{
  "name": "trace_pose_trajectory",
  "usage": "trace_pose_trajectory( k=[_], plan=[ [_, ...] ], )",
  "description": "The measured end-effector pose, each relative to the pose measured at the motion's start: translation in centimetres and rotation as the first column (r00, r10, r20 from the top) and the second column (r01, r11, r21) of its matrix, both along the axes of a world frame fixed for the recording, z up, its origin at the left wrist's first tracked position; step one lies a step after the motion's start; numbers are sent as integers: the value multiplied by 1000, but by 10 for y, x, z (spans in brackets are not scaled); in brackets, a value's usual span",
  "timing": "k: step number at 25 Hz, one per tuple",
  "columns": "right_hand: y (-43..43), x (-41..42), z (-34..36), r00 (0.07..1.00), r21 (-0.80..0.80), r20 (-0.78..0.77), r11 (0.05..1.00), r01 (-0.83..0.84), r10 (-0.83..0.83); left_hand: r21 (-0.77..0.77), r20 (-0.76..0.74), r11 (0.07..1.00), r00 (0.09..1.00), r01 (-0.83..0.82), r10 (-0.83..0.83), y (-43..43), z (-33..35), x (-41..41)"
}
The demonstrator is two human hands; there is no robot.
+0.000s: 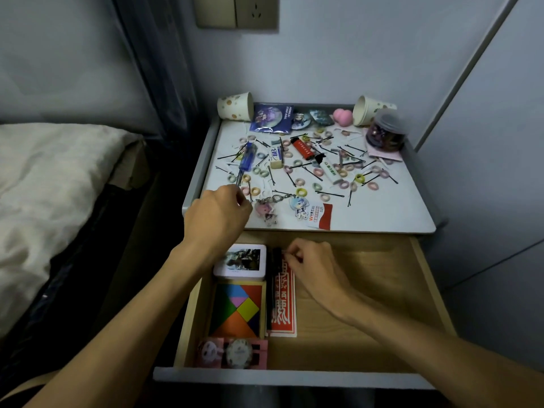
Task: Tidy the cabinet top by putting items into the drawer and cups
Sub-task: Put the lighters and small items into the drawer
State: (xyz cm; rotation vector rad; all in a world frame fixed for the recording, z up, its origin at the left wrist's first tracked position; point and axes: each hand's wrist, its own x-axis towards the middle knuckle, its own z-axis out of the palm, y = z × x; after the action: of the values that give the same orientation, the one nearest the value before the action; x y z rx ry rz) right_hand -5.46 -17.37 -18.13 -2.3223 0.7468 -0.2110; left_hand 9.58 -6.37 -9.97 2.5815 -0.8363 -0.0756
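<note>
The wooden drawer (368, 319) is standing open nearest the person, its grain bare on the 3 o'clock side. Along its 9 o'clock side a flat, many-coloured tangram (238, 310) is lying, with a glossy tin (240, 262) just beyond it. A slim black pen (272, 290) is running 6 to 12 beside a red card (284, 307).

The right hand (315, 269) is reaching into the drawer, its fingers (291, 256) narrowing together at the card's 12 o'clock end, touching the pen. What they are gripping cannot be told.

The left hand (216, 216) is working farther out, over the 7 o'clock corner of the white cabinet top (382, 210). Its curled fingers appear to be pinching the near tip of a translucent blue pen (246, 160). That pen's long axis is pointing from the fingers toward 12, so this hand is the nearer one.

Soft pastel hair ties (300, 192) and thin black hairpins (329, 194) are lying scattered beyond. Two paper cups (235, 106) are lying tipped over at 11 and 1.
</note>
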Motion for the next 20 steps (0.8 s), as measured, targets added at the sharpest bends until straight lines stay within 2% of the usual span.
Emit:
trace_pose_trajectory(
  k=[2,5,7,10,14,17,20],
  plan=[
    [-9,-4,29,997,-116,66,993,-22,30,-115,-61,993,998,5,-12,-8,10,4],
    [-52,17,68,988,-231,156,972,41,-5,-171,-103,985,994,0,-18,-25,18,22],
    [-94,44,80,991,-329,109,939,104,-72,-157,-88,988,996,1,-15,-42,19,36],
    [-139,79,79,987,-451,-88,889,82,-136,-43,22,999,1000,-21,21,-68,9,59],
    [-160,101,72,969,-485,-171,872,76,-179,58,87,996,995,-61,56,-99,-8,87],
    [-165,105,71,964,-440,-195,895,78,-180,146,156,988,987,-48,25,-113,-19,98],
    [-174,115,73,986,-370,-117,926,69,-120,141,148,989,989,-43,22,-118,-21,102]
  ],
)
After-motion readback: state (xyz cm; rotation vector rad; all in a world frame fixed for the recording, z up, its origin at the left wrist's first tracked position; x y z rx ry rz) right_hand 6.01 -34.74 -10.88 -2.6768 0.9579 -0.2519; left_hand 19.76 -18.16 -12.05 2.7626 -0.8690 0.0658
